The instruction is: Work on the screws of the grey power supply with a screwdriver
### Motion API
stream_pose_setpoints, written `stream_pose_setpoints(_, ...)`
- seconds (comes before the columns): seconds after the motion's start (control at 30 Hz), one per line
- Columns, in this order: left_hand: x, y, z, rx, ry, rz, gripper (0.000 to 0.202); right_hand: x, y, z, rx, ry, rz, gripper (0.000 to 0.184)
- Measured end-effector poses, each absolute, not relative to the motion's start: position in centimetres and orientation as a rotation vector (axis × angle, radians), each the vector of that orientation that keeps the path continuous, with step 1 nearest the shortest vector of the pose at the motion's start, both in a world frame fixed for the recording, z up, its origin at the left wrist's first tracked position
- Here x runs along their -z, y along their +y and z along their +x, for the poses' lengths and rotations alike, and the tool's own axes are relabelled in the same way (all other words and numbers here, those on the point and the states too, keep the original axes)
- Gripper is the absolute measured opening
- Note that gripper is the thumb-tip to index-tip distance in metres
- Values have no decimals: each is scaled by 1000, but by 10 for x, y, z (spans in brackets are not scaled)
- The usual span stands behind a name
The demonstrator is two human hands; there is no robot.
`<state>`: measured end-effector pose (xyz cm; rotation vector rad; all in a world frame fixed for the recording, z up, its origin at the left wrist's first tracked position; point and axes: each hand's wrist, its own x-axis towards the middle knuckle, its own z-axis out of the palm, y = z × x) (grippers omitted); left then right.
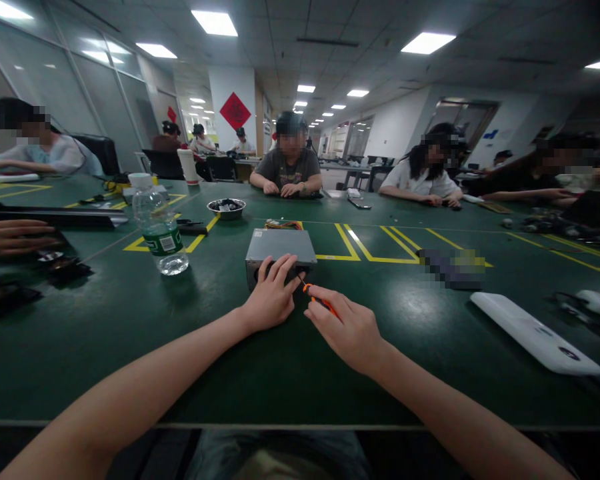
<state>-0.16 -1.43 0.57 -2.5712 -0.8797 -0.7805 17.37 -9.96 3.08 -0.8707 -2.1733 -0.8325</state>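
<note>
A grey metal box (280, 245), like a computer power supply, lies on the green table (290, 373) with coloured wires at its far end. My left hand (270, 297) rests against the box's near face, fingers spread over its top edge. My right hand (347, 327) is closed round an orange-handled screwdriver (316, 299), whose tip points at the box's near face, next to my left fingers.
A water bottle (159, 227) stands left of the box; a metal bowl (226, 208) sits behind. A white flat device (535, 332) lies at the right. Another person's hand (10, 237) rests at the far left. Several people sit round the table.
</note>
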Motion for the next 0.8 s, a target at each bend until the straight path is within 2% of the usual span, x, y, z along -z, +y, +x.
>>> stream_pose_setpoints(0.27,-6,-14,-1,774,-882,-2562,50,-37,-102,170,700,-2185,-839,17)
stream_pose_setpoints(0.53,-4,-12,-1,761,-886,-2560,51,-32,-102,172,832,-2222,-850,22)
stream_pose_setpoints(0.8,-9,-7,-9,793,-843,-2589,30,-33,-99,176,775,-2134,-930,14)
